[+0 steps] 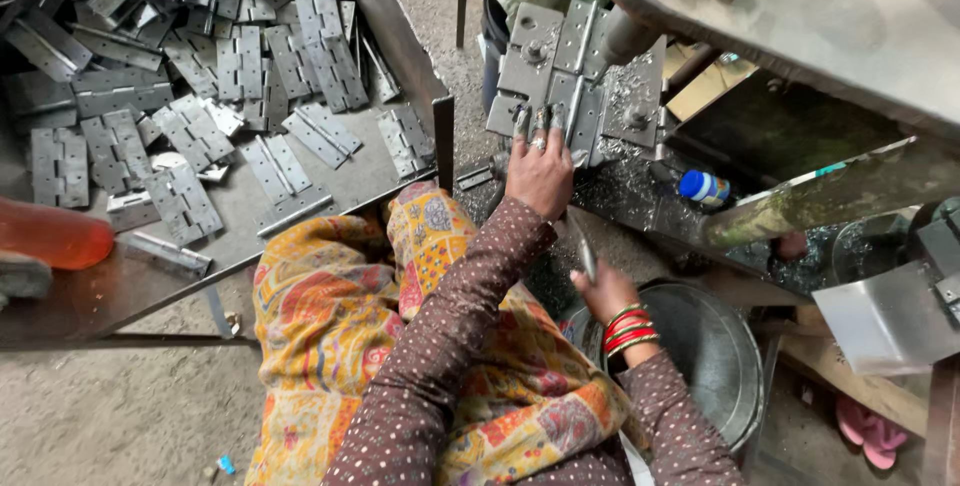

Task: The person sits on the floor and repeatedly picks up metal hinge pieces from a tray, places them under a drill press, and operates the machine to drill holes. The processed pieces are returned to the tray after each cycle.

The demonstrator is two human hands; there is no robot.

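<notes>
Both hands are at work in the head view. My left hand (540, 171) reaches up to about twelve o'clock from my lap, fingers spread and pressed flat on the grey metal hinge (552, 96) that lies opened out on the press fixture (632, 96). The fingertips rest along the hinge's lower edge, so the hinge sits just beyond the hand, touching it. My right hand (603, 289) sits lower, at about four o'clock from the left, curled shut around a slim metal piece (583, 251) that sticks up from the fist toward the left wrist; I cannot tell what kind of piece it is. Red and green bangles (628, 329) ring that wrist.

At five o'clock from the right hand, just beside it, stands a round steel basin (715, 356). At three o'clock from the left hand, a small blue-capped bottle (704, 187) lies among metal shavings (625, 191) on the machine bed. Far out at nine to ten o'clock, well apart from both hands, a heap of loose hinges (200, 76) covers a flat metal tray (330, 191). An orange bottle (55, 234) lies at the tray's left edge. My patterned cloth (330, 316) covers my lap below the tray.
</notes>
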